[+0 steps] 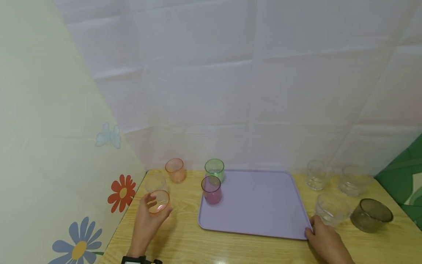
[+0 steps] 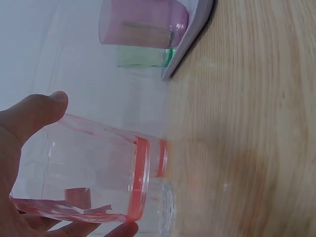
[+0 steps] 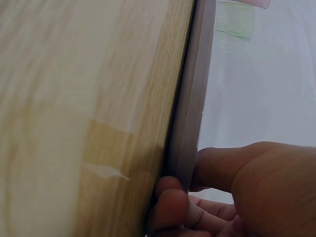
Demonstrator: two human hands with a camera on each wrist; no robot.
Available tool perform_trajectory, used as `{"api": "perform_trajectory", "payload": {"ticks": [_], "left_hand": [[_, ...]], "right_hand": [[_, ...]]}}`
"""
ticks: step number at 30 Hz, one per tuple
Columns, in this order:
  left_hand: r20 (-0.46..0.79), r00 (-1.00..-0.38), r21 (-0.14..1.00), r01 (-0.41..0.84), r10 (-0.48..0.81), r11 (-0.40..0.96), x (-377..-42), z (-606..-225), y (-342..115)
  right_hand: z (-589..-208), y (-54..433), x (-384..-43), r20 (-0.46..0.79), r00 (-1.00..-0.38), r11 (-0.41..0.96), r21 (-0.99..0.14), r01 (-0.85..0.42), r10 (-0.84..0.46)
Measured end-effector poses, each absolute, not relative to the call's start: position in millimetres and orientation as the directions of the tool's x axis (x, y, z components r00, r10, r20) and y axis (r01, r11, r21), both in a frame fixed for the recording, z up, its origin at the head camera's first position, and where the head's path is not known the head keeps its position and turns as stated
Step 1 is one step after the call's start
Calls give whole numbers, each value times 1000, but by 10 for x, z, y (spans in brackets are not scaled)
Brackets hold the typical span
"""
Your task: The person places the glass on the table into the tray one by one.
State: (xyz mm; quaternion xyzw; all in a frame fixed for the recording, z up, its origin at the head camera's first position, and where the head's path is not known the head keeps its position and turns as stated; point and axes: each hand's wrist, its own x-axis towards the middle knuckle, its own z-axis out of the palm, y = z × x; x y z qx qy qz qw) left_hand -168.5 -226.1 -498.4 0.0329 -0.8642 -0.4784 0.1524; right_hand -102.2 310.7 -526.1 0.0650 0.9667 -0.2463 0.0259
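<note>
In the head view my left hand (image 1: 148, 220) grips a clear glass with an orange tint (image 1: 159, 201), thumb on one side and fingers round the other. The left wrist view shows this orange-tinted glass (image 2: 94, 173) tilted, its base over the wooden table. My right hand (image 1: 324, 238) pinches the near right corner of a purple tray (image 1: 257, 205). In the right wrist view the thumb and fingers lie on both sides of the tray's edge (image 3: 190, 108). A purple glass (image 1: 212, 192) and a green glass (image 1: 215, 168) stand upright at the tray's left side.
Behind my left hand stand an orange glass (image 1: 176, 171) and a clear glass (image 1: 156, 183). Right of the tray are a tall clear glass (image 1: 315, 176), clear bowls (image 1: 352, 181) and a smoky dark bowl (image 1: 370, 216). A white cloth (image 1: 211, 91) hangs behind the table (image 1: 184, 238).
</note>
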Motion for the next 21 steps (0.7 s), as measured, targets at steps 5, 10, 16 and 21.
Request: {"api": "perform_trajectory", "payload": {"ticks": [5,10,16,21], "left_hand": [[252,-948,828,107,-194,550,-1686,-4970,-2181],[270,-945,816,124,-183,565,-1694,-4980,-2095],[275,-950,815,148,-150,561,-1698,-4982,-2010],[295,-947,811,177,-130,557,-1704,-4993,-1938]], "right_hand": [[-5247,3105,-1026,-86,-990,873,-469,137,109],[-5236,3098,-1024,-84,-990,875,-464,140,114],[-5250,3101,-1028,-92,-989,873,-464,149,120],[-5261,3110,-1030,-90,-989,873,-464,147,119]]}}
